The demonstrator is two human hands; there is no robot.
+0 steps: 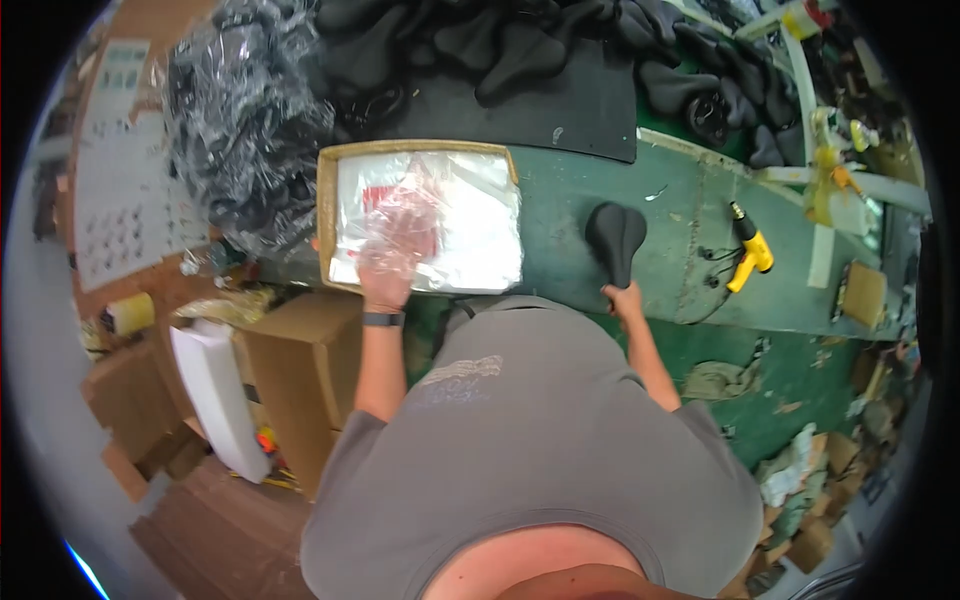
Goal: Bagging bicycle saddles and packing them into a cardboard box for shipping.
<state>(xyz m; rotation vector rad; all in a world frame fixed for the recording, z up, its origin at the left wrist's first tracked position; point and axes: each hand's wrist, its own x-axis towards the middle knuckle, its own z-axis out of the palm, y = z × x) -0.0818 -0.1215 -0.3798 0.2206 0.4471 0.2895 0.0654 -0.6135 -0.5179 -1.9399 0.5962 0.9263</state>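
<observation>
My left hand [398,225] reaches inside a clear plastic bag [385,260], its fingers stretched out and seen through the film. Under it stands a cardboard box [327,215] holding a stack of flat clear and white plastic bags [480,230], with some red print showing. My right hand [624,298] is closed round the narrow nose of a black bicycle saddle [617,238]. The saddle's wide end points away from me over the green bench [560,200]. The plastic hides the exact outline of my left fingers.
Many black saddles [525,60] lie along the back, some on a black mat [580,110]. Saddles wrapped in clear plastic [245,120] pile up at the left. A yellow heat gun [752,258] rests on the bench at the right. Cardboard boxes [290,360] stand at lower left.
</observation>
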